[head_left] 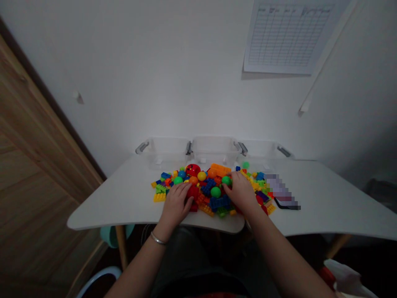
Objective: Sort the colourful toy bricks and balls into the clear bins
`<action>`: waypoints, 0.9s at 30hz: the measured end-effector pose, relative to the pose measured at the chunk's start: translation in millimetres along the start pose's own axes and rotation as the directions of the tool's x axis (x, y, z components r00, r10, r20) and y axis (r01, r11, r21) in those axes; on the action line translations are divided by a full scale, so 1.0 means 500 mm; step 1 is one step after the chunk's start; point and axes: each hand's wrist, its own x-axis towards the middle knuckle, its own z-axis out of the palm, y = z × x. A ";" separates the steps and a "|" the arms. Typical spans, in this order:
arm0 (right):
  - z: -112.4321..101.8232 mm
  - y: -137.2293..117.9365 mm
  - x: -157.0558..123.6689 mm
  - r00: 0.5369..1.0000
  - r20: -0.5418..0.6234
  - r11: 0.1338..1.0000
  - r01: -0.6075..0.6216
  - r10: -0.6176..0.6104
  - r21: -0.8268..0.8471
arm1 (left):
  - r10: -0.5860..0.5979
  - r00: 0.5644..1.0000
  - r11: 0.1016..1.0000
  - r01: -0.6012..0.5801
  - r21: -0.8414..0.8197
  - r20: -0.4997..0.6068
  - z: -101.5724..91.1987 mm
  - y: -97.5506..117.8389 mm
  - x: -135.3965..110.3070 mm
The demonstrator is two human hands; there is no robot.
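A heap of colourful toy building bricks and small plastic balls lies on the white table. At the heap's near left side, my left hand (177, 202) has its fingers and thumb curved around a red ball (193, 191). My right hand (242, 191) reaches over the right part of the heap, its thumb and fingers closed on the edge of a green ball (226, 180). A second green ball (216, 192), a yellow ball (202, 176) and dark blue bricks (219, 202) lie between the hands. My palms hide some bricks.
Three clear plastic boxes with grey latches stand against the wall: a left box (169, 147), a middle box (214, 145) and a right box (262, 149). A blurred-out phone-like object (281, 192) lies right of the heap. The white table (118, 194) has a curved front edge.
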 end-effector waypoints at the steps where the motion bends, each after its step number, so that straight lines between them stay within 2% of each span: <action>1: 0.006 0.004 0.000 1.000 0.001 1.000 -0.011 0.011 -0.002 | -0.006 1.000 1.000 0.006 0.012 -0.004 0.000 0.001 0.001; 9: 0.033 0.022 0.001 0.999 0.020 0.999 -0.048 0.048 0.007 | 0.006 1.000 0.999 -0.005 0.042 -0.020 0.003 0.000 0.000; 14: 0.033 0.017 0.004 0.998 -0.026 0.998 -0.049 0.048 -0.029 | 0.006 1.000 0.999 -0.005 0.042 -0.021 0.000 0.001 0.001; 18: 0.029 0.022 -0.001 0.996 -0.071 0.998 -0.047 0.050 0.042 | -0.002 1.000 0.999 0.003 0.045 -0.012 -0.001 0.002 0.001; 23: 0.011 0.044 0.007 0.968 -0.238 0.972 -0.020 0.077 0.234 | -0.007 1.000 1.000 0.008 0.029 -0.011 0.001 0.003 0.002; 27: -0.025 0.085 0.063 0.898 -0.425 0.941 0.042 0.111 0.335 | -0.008 1.000 0.999 0.008 0.035 -0.016 0.003 0.001 0.001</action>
